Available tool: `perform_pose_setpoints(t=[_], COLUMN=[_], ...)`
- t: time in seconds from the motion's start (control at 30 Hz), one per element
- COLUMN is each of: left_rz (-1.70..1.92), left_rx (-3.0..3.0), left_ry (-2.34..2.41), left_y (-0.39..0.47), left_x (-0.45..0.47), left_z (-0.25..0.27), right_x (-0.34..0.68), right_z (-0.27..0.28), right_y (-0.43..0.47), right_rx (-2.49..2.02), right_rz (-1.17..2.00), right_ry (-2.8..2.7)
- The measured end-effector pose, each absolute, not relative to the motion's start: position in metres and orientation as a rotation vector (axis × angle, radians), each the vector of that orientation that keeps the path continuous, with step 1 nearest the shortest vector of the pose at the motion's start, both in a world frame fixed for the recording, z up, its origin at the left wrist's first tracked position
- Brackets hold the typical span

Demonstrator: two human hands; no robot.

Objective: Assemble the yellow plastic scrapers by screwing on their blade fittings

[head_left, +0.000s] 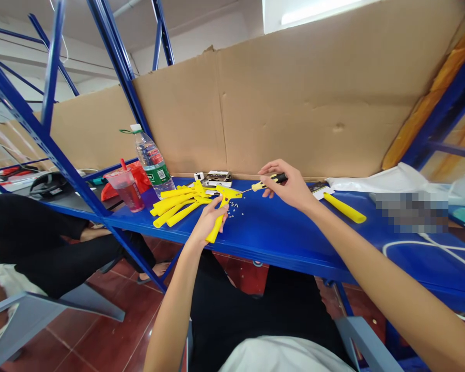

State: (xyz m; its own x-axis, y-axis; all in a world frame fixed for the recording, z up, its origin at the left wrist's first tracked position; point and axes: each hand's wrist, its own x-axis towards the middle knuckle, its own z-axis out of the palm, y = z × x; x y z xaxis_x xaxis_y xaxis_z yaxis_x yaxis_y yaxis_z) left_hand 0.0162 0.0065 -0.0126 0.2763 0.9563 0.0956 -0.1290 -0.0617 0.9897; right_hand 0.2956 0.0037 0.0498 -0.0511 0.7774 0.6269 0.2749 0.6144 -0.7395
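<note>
My left hand is closed round the handle of a yellow T-shaped plastic tool, its wide head pointing up and away from me. In my right hand is a screwdriver with a black and pale yellow handle. Its thin shaft slants left, and the tip meets or nearly meets the tool's head; I cannot tell which. Small screws or similar bits lie scattered on the blue tabletop just right of my left hand. Several more yellow tools are piled to the left.
A water bottle and a cup with red drink stand at the left. Small boxes lie at the back against the cardboard wall. Right are a yellow handle, a plastic bag and a white cable. Another person sits left.
</note>
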Motion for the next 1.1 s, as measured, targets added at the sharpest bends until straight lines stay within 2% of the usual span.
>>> perform_pose_setpoints(t=[0.33,0.5,0.73,0.93,1.1], left_rz=[1.127,1.138,1.137,1.215,1.274], left_rx=[1.295,1.301,1.324,1.290,1.142], left_ry=[0.887,0.898,0.932,0.923,0.845], left_y=[0.004,0.005,0.006,0.010,0.012], left_x=[0.019,0.020,0.021,0.021,0.020], left_z=[-0.013,-0.013,-0.014,-0.018,-0.014], right_x=[0.298,0.299,0.301,0.297,0.266], right_z=[0.047,0.042,0.046,0.088,0.140], right_y=[0.010,0.018,0.014,0.034,0.054], right_rx=[-0.994,-0.987,-1.122,-0.979,-1.307], right_rz=[0.463,0.278,0.408,0.349,0.545], right_ry=[-1.529,-1.580,-1.622,-1.989,-2.168])
